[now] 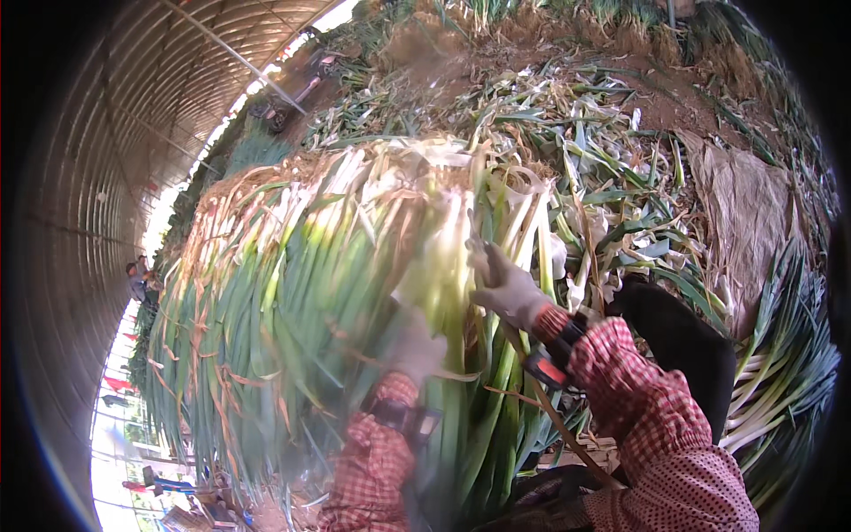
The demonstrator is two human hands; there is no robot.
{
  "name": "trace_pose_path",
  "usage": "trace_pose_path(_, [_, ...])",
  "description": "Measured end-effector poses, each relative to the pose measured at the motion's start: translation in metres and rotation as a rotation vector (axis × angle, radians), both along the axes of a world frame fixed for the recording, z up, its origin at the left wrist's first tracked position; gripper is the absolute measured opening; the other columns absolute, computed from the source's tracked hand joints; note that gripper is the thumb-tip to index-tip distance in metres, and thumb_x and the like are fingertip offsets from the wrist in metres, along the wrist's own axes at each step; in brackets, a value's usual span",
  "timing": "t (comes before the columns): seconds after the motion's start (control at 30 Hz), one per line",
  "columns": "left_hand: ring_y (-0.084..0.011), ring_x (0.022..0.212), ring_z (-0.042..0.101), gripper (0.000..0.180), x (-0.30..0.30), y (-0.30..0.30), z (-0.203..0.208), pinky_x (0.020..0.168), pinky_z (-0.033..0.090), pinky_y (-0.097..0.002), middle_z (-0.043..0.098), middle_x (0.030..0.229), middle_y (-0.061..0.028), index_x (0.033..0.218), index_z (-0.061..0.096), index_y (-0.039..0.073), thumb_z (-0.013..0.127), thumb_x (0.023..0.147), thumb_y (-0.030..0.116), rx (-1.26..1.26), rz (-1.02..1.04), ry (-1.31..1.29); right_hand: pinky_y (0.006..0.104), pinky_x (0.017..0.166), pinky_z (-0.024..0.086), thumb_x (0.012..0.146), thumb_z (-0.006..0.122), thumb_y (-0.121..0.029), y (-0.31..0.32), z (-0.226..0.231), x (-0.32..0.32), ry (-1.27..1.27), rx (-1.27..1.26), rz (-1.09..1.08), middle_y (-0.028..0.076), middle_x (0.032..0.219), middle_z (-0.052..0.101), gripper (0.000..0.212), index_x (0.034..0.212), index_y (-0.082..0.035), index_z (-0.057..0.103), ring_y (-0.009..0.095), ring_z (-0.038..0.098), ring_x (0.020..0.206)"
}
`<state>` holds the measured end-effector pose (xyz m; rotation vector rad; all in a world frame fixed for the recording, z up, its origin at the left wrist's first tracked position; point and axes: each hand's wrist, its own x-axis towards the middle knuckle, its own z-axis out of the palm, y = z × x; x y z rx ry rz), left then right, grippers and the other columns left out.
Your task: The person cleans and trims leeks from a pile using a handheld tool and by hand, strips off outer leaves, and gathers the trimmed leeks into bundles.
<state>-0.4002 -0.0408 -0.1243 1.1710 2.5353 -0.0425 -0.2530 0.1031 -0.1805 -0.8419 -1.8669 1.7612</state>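
A large heap of long green onions (292, 239) fills the middle, with pale root ends toward the far side and green leaves hanging toward me. My right hand (514, 291), in a whitish glove with darkened fingertips, reaches against the pale stalks at the heap's right part. Its fingers point up and away, apart from each other. Lower and to the left, my left hand (415, 344) is also gloved and smeared by motion over the green leaves; its fingers cannot be made out. Both sleeves are red checked, with a dark band on each wrist.
Stripped leaves and peelings (612, 186) litter the ground beyond and right of the heap. A brownish sheet (740, 213) lies at the right, above another bunch of green onions (771, 381). A black object (678, 346) stands beside my right arm. People (140, 279) are far left, by the curved tunnel wall (80, 204).
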Motion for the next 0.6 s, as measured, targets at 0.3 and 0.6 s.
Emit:
trace_pose_path(0.3, [-0.0259, 0.089, 0.058, 0.045, -0.036, -0.012, -0.05, 0.082, 0.047, -0.036, 0.061, 0.099, -0.017, 0.12, 0.045, -0.002, 0.061, 0.083, 0.016, 0.247, 0.102, -0.388, 0.0391, 0.097, 0.049, 0.072, 0.071, -0.02, 0.026, -0.006, -0.023, -0.042, 0.095, 0.032, 0.023, 0.115, 0.064, 0.088, 0.147, -0.003, 0.028, 0.034, 0.063, 0.108])
trace_pose_path(0.6, [-0.0362, 0.095, 0.063, 0.05, -0.02, -0.014, -0.031, 0.084, 0.049, -0.0415, 0.063, 0.103, -0.0276, 0.121, 0.041, -0.004, 0.062, 0.084, 0.022, 0.143, 0.071, -0.382, 0.036, 0.097, 0.049, 0.066, 0.076, -0.026, 0.066, -0.015, -0.045, -0.106, 0.157, 0.104, 0.021, 0.119, 0.063, 0.087, 0.141, -0.003, 0.038, 0.032, 0.062, 0.11])
